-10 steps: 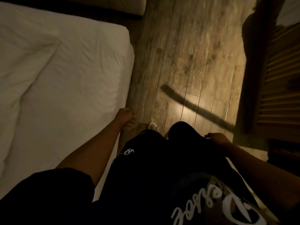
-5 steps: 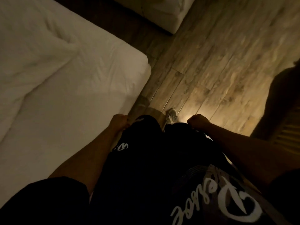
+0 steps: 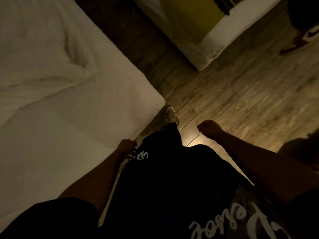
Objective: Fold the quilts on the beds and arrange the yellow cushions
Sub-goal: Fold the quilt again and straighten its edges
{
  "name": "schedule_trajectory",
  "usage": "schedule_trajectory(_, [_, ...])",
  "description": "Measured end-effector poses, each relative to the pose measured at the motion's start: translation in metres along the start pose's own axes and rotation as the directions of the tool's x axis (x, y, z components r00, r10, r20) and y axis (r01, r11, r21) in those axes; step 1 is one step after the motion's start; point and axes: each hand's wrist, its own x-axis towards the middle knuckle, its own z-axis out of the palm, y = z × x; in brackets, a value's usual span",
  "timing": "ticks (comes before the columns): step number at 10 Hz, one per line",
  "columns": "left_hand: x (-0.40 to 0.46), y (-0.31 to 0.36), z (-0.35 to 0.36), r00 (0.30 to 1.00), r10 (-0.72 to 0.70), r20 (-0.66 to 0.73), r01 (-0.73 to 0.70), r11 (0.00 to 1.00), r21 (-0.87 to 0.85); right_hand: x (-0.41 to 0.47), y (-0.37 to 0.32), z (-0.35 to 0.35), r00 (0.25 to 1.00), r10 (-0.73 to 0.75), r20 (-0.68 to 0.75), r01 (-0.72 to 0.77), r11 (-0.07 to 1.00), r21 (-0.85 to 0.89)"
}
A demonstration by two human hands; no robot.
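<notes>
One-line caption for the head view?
Person walks past white bed, both hands empty, toward second bed bearing something yellow.

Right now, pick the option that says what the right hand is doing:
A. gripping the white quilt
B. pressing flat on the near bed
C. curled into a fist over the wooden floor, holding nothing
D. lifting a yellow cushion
C: the right hand shows curled fingers in a fist above the wooden floor, with nothing in it and clear of the near bed.
</notes>
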Motion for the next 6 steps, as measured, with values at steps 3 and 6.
schedule_trajectory(3, [0.012, 0.203, -0.022, 0.980, 0.193, 0.038, -0.183, 0.966, -0.185, 0.058, -0.087, -0.130, 0.997, 0.079, 0.019, -0.070, 0.956, -0.284])
schedule_trajectory(6, [0.021, 0.290, -0.029, 0.985, 0.170, -0.035, -0.173, 0.938, -0.301, 0.131, -0.248, -0.182, 0.987, -0.108, 0.117, 0.144, 0.923, -0.357])
